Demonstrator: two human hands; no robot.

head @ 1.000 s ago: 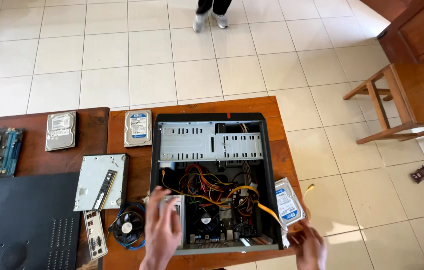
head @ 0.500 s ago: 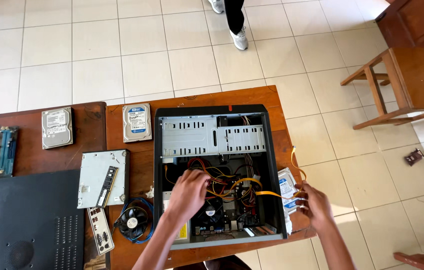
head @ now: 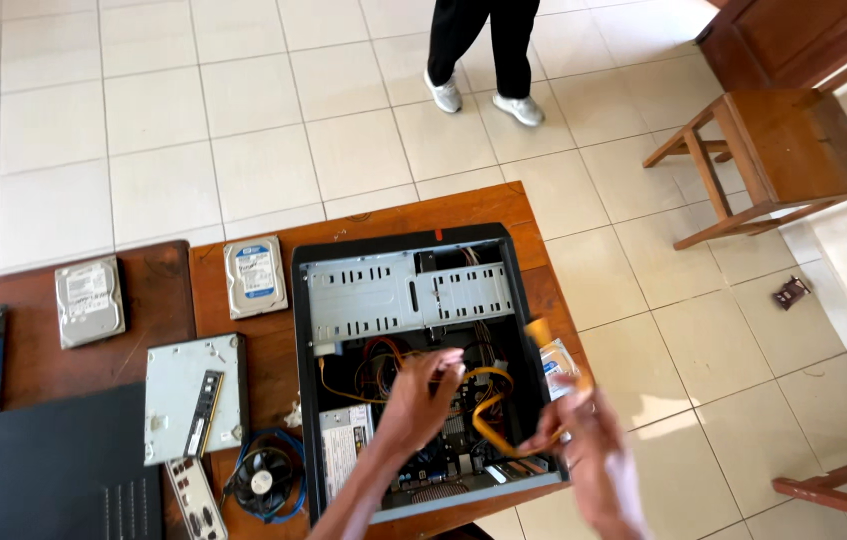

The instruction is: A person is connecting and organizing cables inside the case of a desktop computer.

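Computer case (head: 414,290), open and lying flat on the wooden worktop (head: 264,370), looks heavy and rigid with sharp sheet-metal edges; best gripped by its frame. Inside it, the yellow flat cable (head: 489,415) arcs up, light and floppy, likely fragile at its connector. Left hand (head: 419,400) pinches wiring, fingers curled; right hand (head: 584,450) grips the cable's end.

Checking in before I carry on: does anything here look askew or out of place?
One thing: a hard drive sits at the right edge of the table, beside the open case, partly overhanging. A small dark object lies on the floor tiles.
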